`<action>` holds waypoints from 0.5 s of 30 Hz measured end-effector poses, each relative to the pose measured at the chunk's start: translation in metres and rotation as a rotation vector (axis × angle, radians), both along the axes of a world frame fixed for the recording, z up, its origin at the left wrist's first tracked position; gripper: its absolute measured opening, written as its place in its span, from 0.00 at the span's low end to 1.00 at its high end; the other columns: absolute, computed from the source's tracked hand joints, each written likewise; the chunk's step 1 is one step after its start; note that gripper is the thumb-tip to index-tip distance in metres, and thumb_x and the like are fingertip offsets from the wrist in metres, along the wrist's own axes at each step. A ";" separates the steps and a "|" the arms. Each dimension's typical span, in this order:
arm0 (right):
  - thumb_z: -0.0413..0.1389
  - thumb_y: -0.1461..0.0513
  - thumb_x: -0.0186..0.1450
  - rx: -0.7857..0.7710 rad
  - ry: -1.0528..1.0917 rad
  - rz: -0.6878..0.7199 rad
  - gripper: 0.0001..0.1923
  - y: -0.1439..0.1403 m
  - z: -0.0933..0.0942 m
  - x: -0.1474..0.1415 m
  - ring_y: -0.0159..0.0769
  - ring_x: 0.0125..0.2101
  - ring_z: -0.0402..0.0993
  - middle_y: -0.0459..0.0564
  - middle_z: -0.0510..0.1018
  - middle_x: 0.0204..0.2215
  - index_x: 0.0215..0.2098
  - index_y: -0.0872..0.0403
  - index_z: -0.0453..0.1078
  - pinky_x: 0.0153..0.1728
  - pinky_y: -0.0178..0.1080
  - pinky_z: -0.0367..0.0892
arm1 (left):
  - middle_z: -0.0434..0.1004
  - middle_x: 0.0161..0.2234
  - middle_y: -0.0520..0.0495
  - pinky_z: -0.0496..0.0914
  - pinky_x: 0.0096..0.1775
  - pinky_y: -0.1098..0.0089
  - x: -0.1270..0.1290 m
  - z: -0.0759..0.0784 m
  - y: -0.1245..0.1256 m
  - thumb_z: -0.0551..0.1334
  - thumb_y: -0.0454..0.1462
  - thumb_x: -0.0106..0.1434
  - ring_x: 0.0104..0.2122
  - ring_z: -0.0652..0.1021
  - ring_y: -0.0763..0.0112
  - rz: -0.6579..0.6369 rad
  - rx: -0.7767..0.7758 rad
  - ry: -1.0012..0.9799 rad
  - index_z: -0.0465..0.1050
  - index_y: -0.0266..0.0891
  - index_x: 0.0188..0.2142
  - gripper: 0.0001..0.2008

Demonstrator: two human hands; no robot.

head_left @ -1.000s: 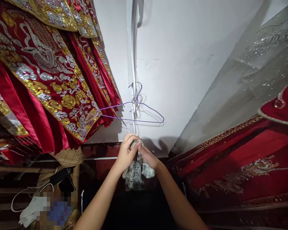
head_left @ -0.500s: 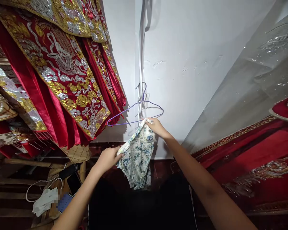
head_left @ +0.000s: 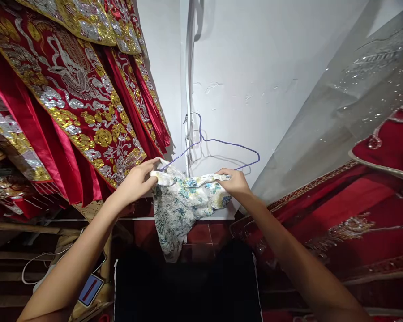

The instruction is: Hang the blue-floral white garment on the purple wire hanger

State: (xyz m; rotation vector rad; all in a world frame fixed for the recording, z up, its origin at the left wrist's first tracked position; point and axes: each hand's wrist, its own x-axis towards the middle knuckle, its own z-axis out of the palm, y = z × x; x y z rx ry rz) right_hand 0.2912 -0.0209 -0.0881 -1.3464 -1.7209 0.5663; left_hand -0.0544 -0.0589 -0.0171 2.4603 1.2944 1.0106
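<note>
A small floral cloth (head_left: 183, 201), white with blue and green print, is stretched between both hands in front of a white wall. My left hand (head_left: 137, 179) grips its left corner and my right hand (head_left: 233, 182) grips its right corner. Its lower part hangs down in a point. Just behind and above the cloth hangs a purple wire hanger (head_left: 221, 145), hooked on a nail at a white strip on the wall. The hanger's lower bar is level with the cloth's top edge.
Red garments with gold and silver embroidery (head_left: 70, 98) hang at the left. A silvery sheer fabric (head_left: 349, 98) and more red embroidered cloth (head_left: 356, 210) fill the right. Below lie a dark surface (head_left: 188, 286), a white cable (head_left: 36, 264) and a card-like object (head_left: 90, 288).
The cloth was bunched between both hands, then hung from the right hand at the hanger. Now the left hand has risen and the cloth is spread flat; the hanger has swung right.
</note>
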 end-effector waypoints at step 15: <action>0.59 0.65 0.52 0.214 0.085 -0.258 0.40 -0.022 0.021 0.024 0.36 0.24 0.72 0.48 0.81 0.30 0.65 0.53 0.63 0.28 0.37 0.67 | 0.79 0.41 0.45 0.68 0.45 0.68 0.013 -0.008 0.069 0.54 0.43 0.67 0.42 0.77 0.61 -0.118 -0.116 -0.097 0.75 0.41 0.44 0.14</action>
